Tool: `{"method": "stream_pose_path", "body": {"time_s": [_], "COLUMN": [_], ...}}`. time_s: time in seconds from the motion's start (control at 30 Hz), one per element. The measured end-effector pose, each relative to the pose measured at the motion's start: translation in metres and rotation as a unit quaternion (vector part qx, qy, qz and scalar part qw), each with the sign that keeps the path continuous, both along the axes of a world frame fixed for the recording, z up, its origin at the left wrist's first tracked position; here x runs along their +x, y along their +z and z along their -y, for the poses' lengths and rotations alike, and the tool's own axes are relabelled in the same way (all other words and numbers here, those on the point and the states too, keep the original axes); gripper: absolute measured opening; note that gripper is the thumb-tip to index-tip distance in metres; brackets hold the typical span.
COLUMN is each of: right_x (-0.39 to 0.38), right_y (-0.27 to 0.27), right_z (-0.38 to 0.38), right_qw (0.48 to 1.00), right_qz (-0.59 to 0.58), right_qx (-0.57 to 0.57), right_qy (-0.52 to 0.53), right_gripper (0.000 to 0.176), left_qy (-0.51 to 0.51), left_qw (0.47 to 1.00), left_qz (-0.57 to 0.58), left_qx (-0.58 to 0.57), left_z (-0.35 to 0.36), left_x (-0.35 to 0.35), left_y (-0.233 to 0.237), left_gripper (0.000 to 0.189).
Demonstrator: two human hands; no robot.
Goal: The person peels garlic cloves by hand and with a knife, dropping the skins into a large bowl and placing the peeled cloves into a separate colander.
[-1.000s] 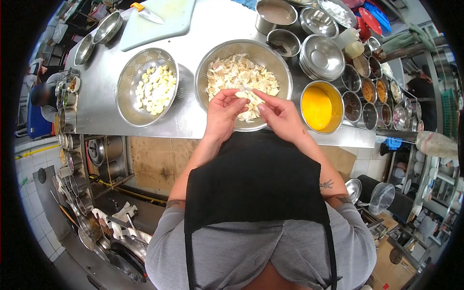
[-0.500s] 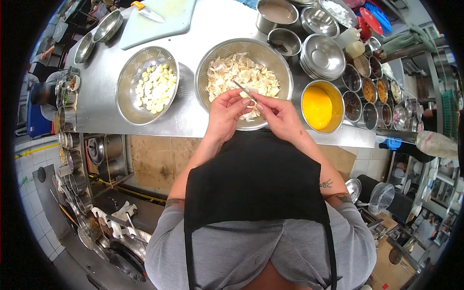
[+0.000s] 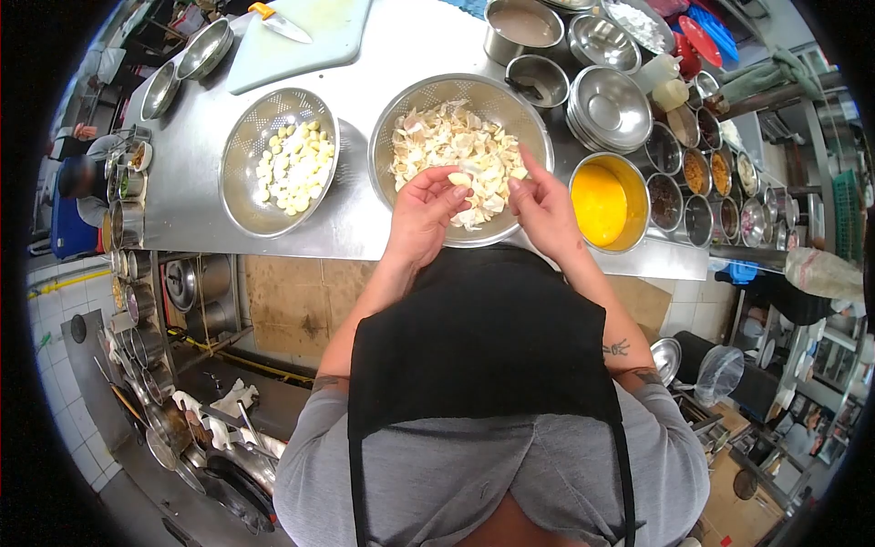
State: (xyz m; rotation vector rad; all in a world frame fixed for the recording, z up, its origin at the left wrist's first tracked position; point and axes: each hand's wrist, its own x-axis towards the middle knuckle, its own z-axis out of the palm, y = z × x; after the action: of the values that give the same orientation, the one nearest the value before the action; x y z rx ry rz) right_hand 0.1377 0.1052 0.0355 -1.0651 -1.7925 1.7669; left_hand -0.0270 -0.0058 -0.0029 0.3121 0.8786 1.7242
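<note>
Between the thumb and fingers of my left hand (image 3: pixel 427 208) is a pale garlic clove (image 3: pixel 460 180). My right hand (image 3: pixel 545 208) is closed, a small yellowish bit of garlic (image 3: pixel 519 172) at its thumb tip. The small knife seen in this hand a moment ago is hard to make out now. Both hands are over a perforated steel colander (image 3: pixel 383 162) holding loose garlic cloves and papery skins (image 3: pixel 447 137). To the left, a second colander (image 3: pixel 239 196) contains peeled garlic cloves (image 3: pixel 296 169).
A pot of yellow liquid (image 3: pixel 600 202) stands close by my right hand. Stacked steel bowls (image 3: pixel 612 105) and several ingredient tins are behind it. At the back left, an orange-handled knife (image 3: pixel 281 22) lies on a cutting board (image 3: pixel 305 56). Another person (image 3: pixel 89 187) is at far left.
My hands have drawn apart, the right one shifting right and turning. The dark blade that lay between them no longer shows clearly. The clove in my left fingers is now more exposed.
</note>
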Motion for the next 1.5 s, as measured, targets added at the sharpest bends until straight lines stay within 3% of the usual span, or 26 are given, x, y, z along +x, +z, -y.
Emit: {"method": "stream_pose_path", "body": {"time_s": [0.23,0.43,0.53,0.63,0.83,1.03,1.13,1.5], "right_x": [0.002,0.000,0.000,-0.004,-0.002,0.000,-0.001,0.000], "right_y": [0.027,0.020,0.021,0.019,0.024,0.030,0.046,0.045], "right_z": [0.004,0.006,0.004,0.005,0.004,0.006,0.008,0.007], "right_qw": [0.990,0.986,0.986,0.985,0.986,0.989,0.977,0.975], "right_qz": [-0.040,-0.065,-0.014,-0.085,-0.049,0.008,0.015,0.016], "right_qx": [0.028,-0.031,-0.022,0.054,0.041,0.074,0.119,0.127], "right_qy": [0.133,0.147,0.164,0.137,0.153,0.129,0.174,0.184], "right_gripper": [0.052,0.049,0.041,0.035,0.035,0.041,0.042,0.041], "left_qy": [-0.025,-0.039,-0.060,-0.042,-0.041,-0.002,0.014,0.006], "left_qw": [1.000,0.999,0.997,0.995,0.996,0.999,0.994,0.987], "left_qz": [-0.007,-0.004,0.006,0.053,0.045,-0.048,-0.112,-0.159], "left_qx": [0.003,0.037,0.046,0.071,0.070,0.018,0.014,0.020], "left_z": [-0.001,0.001,0.001,0.001,0.000,-0.001,-0.001,0.004], "left_x": [0.002,-0.002,-0.004,-0.001,-0.005,-0.003,-0.004,-0.008], "left_y": [0.010,0.008,0.006,0.016,0.006,0.019,0.021,0.027], "left_gripper": [0.030,0.031,0.030,0.027,0.027,0.035,0.038,0.028]}}
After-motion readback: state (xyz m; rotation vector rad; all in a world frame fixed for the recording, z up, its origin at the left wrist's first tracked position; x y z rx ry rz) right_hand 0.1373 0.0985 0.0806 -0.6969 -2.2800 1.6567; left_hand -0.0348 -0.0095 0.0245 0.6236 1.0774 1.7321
